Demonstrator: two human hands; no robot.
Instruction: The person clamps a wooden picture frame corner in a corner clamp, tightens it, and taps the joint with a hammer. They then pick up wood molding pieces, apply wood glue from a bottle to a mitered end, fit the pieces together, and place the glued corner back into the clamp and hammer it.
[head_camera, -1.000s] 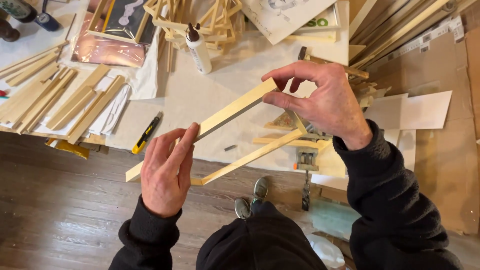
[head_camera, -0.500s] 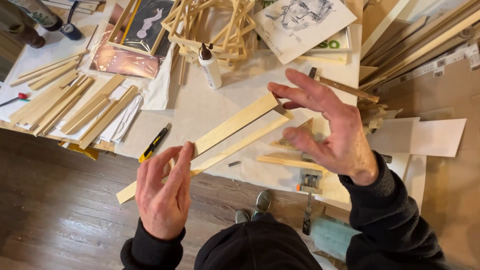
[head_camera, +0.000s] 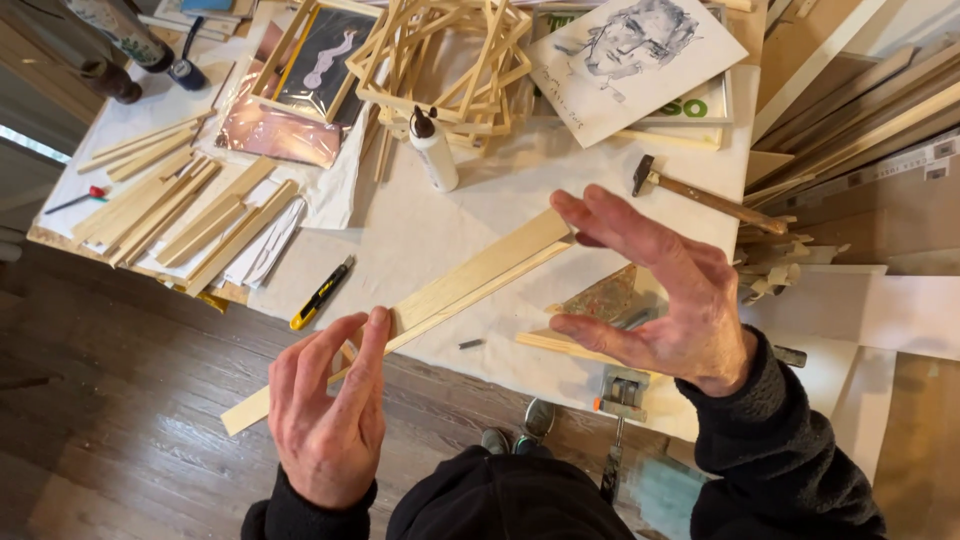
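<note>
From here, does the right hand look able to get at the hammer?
Probably yes. The right hand is open and holds nothing, and the hammer lies just beyond its fingertips on the white table cover, with nothing lying between them.

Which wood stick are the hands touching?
The long flat strip lying slantwise across the white table, between the left hand and right hand. The other sticks lie piled at the table's left end, untouched.

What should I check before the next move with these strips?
1. Strips on the table: ok.
2. Left hand holding: not ok, open, fingers at the strips; contact cannot tell.
3. Right hand holding: not ok, open above the far end.
4. Strip edges flush: cannot tell.
5. Near end supported: not ok, it overhangs the table edge.
6. Knife clear of the strips: ok. Glue bottle upright: ok.
</note>
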